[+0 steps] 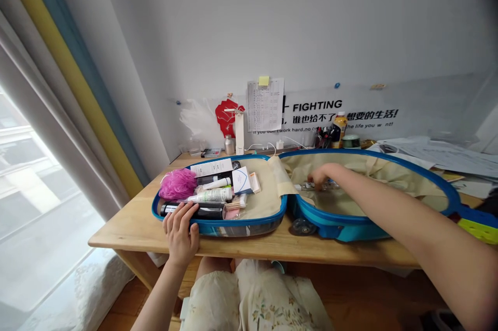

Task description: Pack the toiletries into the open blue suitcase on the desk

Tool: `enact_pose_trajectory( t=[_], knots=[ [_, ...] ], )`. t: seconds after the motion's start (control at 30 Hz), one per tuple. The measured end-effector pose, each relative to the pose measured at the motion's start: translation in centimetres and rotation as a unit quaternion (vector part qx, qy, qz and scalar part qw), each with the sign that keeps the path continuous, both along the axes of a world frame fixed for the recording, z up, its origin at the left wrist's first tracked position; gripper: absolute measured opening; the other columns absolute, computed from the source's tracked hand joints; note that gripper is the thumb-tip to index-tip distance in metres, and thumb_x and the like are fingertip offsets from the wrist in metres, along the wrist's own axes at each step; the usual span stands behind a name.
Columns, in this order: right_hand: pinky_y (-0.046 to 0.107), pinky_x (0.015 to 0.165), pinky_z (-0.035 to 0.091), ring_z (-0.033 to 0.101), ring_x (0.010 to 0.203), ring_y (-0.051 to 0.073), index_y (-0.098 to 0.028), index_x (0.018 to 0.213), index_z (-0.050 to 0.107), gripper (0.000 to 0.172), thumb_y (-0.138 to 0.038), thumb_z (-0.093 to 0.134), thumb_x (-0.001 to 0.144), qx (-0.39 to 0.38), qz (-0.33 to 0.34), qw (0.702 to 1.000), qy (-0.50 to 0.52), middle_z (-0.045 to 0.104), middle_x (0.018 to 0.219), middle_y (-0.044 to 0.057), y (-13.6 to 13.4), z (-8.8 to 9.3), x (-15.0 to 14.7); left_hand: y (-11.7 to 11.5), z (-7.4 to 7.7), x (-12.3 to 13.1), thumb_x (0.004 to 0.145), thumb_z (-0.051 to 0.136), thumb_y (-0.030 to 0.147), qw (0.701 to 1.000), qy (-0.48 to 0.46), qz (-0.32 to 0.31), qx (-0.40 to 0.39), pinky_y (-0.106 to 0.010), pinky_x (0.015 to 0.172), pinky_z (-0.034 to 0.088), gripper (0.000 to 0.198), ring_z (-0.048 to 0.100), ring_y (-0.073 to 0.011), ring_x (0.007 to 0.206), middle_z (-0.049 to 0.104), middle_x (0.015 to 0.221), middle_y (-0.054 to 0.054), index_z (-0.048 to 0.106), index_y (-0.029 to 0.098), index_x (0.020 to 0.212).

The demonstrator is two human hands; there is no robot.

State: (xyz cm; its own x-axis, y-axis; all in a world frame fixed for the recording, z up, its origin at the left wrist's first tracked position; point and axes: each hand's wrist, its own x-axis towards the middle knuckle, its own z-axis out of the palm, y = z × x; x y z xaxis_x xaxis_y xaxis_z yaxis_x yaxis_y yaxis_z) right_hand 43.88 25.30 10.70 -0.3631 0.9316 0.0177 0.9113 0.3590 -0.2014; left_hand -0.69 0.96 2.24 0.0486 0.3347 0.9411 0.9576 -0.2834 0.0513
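An open blue suitcase (249,228) lies on the table, its two halves spread flat. My left hand (181,230) rests on the near rim of the left half, fingers stretched over a black cylinder-shaped container (210,211). Around it lie a pink bath puff (178,183), a white-green tube (212,195), a white box with a blue outline (241,180), cotton swabs (235,204) and other small boxes. Inside the right half, my right hand (319,176) reaches down with fingers closed around a small see-through item (308,186); its kind is unclear.
The wooden table (128,223) stands against a wall. Behind the suitcase are a white lamp (239,133), a metal-coloured bottle (229,144), an orange bottle (340,128), pens and a green jar (351,140). Papers (439,153) lie at the right; a curtain hangs left.
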Motion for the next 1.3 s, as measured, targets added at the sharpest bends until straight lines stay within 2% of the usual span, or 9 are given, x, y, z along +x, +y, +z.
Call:
enact_pose_trajectory(
  t=[0.2,0.33,0.47,0.6,0.73,0.87,0.97,1.07,1.3],
  knots=[
    [0.036,0.085,0.056,0.063,0.097,0.016,-0.017,0.115,0.062,0.034,-0.043,0.059,0.093,-0.213,-0.035,0.969,-0.124,0.065,0.113,0.006,0.4,0.7,-0.3,-0.1,0.3,0.1,0.102,0.033,0.034,1.0,0.008,0.003,0.004,-0.042,0.106,0.03,0.04,0.056,-0.0262,0.118,0.068,0.116,-0.014,0.063,0.018,0.122],
    [0.04,0.088,0.055,0.062,0.103,0.018,-0.016,0.12,0.06,0.038,-0.042,0.06,0.093,-0.264,-0.053,0.953,-0.142,0.063,0.119,0.008,0.1,1.0,-0.7,-0.1,0.3,0.2,0.102,0.032,0.036,1.0,0.002,0.007,0.002,-0.042,0.105,0.031,0.04,0.057,-0.0262,0.116,0.068,0.116,-0.014,0.063,0.017,0.119],
    [0.035,0.079,0.055,0.064,0.089,0.017,-0.013,0.102,0.066,0.03,-0.039,0.068,0.087,-0.269,-0.065,0.956,-0.101,0.066,0.096,0.004,-0.6,1.6,-0.5,-0.1,0.1,0.1,0.102,0.032,0.037,1.0,-0.006,0.009,-0.008,-0.042,0.106,0.031,0.041,0.058,-0.0266,0.116,0.068,0.116,-0.014,0.064,0.018,0.119],
    [0.034,0.066,0.051,0.063,0.072,0.021,-0.014,0.087,0.067,0.023,-0.027,0.078,0.072,-0.238,-0.085,0.967,-0.023,0.061,0.072,0.005,-1.4,3.7,0.6,0.0,0.0,0.0,0.101,0.033,0.037,1.0,-0.007,0.007,-0.003,-0.042,0.106,0.031,0.04,0.058,-0.0267,0.116,0.069,0.116,-0.013,0.064,0.019,0.119],
    [0.028,0.062,0.051,0.056,0.066,0.012,-0.019,0.095,0.063,0.02,-0.035,0.067,0.084,-0.199,-0.128,0.97,0.058,0.061,0.079,0.003,-2.7,7.1,2.0,0.0,0.2,0.1,0.101,0.034,0.037,1.0,-0.006,0.006,0.002,-0.041,0.105,0.031,0.039,0.058,-0.0264,0.114,0.069,0.115,-0.013,0.064,0.019,0.118],
    [0.028,0.057,0.051,0.057,0.061,0.013,-0.018,0.103,0.059,0.021,-0.03,0.062,0.085,-0.149,-0.135,0.963,0.179,0.06,0.079,0.006,-4.7,10.1,1.9,-0.1,0.3,0.3,0.102,0.033,0.038,1.0,-0.009,0.005,0.001,-0.042,0.104,0.032,0.04,0.058,-0.0268,0.114,0.069,0.114,-0.013,0.065,0.019,0.117],
    [0.028,0.062,0.054,0.059,0.062,0.012,-0.019,0.109,0.056,0.025,-0.028,0.058,0.087,-0.112,-0.099,0.947,0.284,0.062,0.087,0.007,-6.0,11.5,-0.5,-0.1,0.3,0.3,0.102,0.033,0.038,1.0,-0.007,0.004,0.005,-0.042,0.104,0.032,0.04,0.057,-0.0269,0.114,0.068,0.115,-0.013,0.064,0.018,0.117],
    [0.027,0.072,0.058,0.062,0.068,0.01,-0.021,0.111,0.054,0.025,-0.03,0.059,0.089,-0.094,-0.041,0.923,0.371,0.064,0.102,0.007,-6.8,11.5,-5.2,-0.1,0.3,0.3,0.102,0.033,0.037,1.0,-0.005,0.006,0.006,-0.042,0.104,0.031,0.039,0.057,-0.0267,0.114,0.068,0.115,-0.013,0.064,0.019,0.118],
    [0.029,0.076,0.061,0.064,0.07,0.008,-0.021,0.107,0.059,0.023,-0.028,0.065,0.086,-0.162,0.108,0.882,0.428,0.064,0.108,0.005,-8.2,7.5,-18.8,0.0,0.0,0.1,0.102,0.033,0.037,1.0,-0.005,0.007,0.0,-0.042,0.104,0.031,0.041,0.057,-0.0269,0.116,0.068,0.117,-0.014,0.064,0.018,0.12]
  ],
)
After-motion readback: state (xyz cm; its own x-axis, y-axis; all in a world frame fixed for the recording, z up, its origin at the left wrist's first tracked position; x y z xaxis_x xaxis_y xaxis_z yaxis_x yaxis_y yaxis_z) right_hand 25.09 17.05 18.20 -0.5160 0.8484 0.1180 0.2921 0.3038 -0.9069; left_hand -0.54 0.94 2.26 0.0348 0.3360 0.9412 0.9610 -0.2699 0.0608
